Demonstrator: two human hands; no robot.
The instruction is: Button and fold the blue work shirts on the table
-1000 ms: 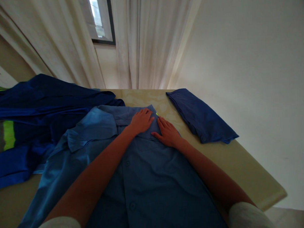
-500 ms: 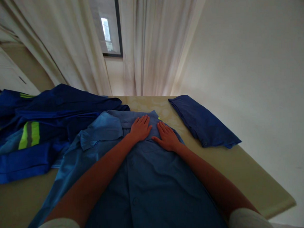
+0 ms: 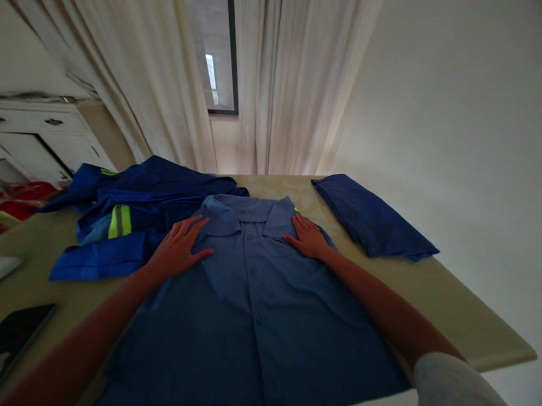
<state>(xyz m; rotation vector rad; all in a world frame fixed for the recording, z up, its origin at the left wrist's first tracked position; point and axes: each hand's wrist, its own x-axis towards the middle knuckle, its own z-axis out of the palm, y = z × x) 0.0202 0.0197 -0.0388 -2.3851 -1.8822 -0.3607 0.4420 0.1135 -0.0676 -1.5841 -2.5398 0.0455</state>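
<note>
A blue-grey button-up work shirt (image 3: 231, 323) lies front side up on the table, its collar at the far end and its button line down the middle. My left hand (image 3: 178, 247) is at the shirt's left shoulder edge, fingers spread, holding nothing. Flat on the shirt's right shoulder, beside the collar, rests my right hand (image 3: 308, 237) with its fingers stretched out. A bit of yellow-green trim shows just past its fingertips. The shirt's sleeves are mostly out of sight, and its hem runs off toward the bottom of the view.
Darker blue garments with reflective yellow-green bands (image 3: 120, 221) are heaped at the left. A folded navy garment (image 3: 371, 217) lies at the right of the table (image 3: 471, 332). A dark phone-like object (image 3: 22, 330) sits at the near left. Curtains, a wall and a white cabinet (image 3: 46, 134) stand behind.
My left hand has moved left from the collar to the shoulder edge, and the left collar flap and shirt front now lie flatter. My right hand stays nearly in place. The view has shifted left.
</note>
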